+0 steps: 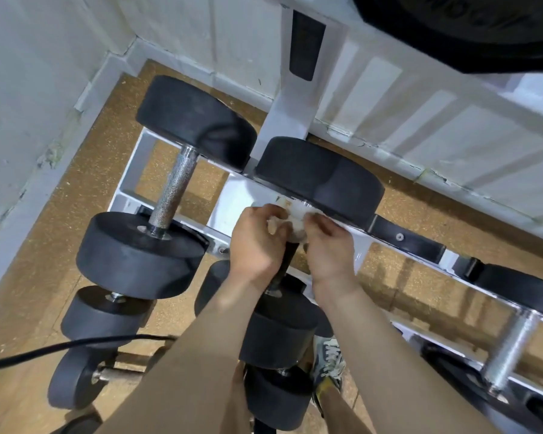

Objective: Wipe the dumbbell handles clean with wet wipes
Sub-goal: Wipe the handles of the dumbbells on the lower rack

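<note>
Hands: L hand (257, 242) & R hand (329, 249) both pinching crumpled white wet wipe (296, 222) on dark handle (286, 258) of black round-headed rubber dumbbell (320, 177), resting on white metal rack (124, 189).

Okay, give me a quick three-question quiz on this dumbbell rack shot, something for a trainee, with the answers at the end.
1. True or false: the left hand and the right hand both hold the white wipe.
2. What colour is the rack frame? A) white B) red C) yellow
3. Fill in: a thin black ____ crosses the lower left of the view.

Key
1. True.
2. A.
3. cable.
</note>
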`<act>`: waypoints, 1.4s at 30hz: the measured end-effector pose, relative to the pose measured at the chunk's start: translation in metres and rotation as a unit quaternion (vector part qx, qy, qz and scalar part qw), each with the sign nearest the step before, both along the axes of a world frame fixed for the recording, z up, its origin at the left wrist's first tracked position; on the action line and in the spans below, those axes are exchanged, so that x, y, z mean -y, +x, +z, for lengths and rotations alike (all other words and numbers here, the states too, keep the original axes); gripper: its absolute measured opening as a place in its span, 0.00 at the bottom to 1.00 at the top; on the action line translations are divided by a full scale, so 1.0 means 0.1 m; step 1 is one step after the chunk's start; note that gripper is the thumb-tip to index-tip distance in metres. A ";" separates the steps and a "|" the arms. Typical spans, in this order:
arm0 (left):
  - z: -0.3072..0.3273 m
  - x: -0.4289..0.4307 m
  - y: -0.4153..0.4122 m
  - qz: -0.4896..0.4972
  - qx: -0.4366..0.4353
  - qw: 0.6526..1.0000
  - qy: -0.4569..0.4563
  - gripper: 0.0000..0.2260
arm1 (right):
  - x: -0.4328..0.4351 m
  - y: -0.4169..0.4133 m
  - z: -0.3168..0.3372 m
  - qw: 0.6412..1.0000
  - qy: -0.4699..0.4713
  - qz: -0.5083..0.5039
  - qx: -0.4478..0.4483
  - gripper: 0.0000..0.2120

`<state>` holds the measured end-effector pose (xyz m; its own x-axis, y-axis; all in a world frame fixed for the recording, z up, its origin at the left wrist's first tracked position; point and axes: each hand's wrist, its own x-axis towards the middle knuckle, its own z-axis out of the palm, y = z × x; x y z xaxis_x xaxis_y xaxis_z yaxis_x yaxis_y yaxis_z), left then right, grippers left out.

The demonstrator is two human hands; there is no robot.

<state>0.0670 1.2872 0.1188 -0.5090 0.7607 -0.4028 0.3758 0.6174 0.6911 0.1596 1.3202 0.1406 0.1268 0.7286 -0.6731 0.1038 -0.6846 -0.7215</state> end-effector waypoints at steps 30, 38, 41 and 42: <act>0.24 0.42 -0.35 -0.377 -0.106 0.899 -0.196 0.16 | 0.26 0.15 0.00 0.903 0.222 0.262 0.259 0.14; 0.03 0.93 -0.22 -0.070 -0.041 0.996 -0.048 0.24 | 0.27 0.49 -0.27 0.613 0.438 0.604 0.258 0.18; 0.02 1.02 -0.04 0.052 -0.027 0.998 -0.020 0.25 | 0.20 0.45 -0.20 0.479 0.454 0.709 0.247 0.17; 0.03 1.01 0.01 0.076 -0.038 0.996 -0.019 0.25 | 0.21 0.40 -0.19 0.464 0.433 0.738 0.229 0.19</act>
<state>0.0677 1.1859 0.1219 -0.6480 0.6569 -0.3855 0.3258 0.6965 0.6393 0.1995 1.2994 0.1212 -0.9551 0.2221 -0.1962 0.2777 0.9020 -0.3307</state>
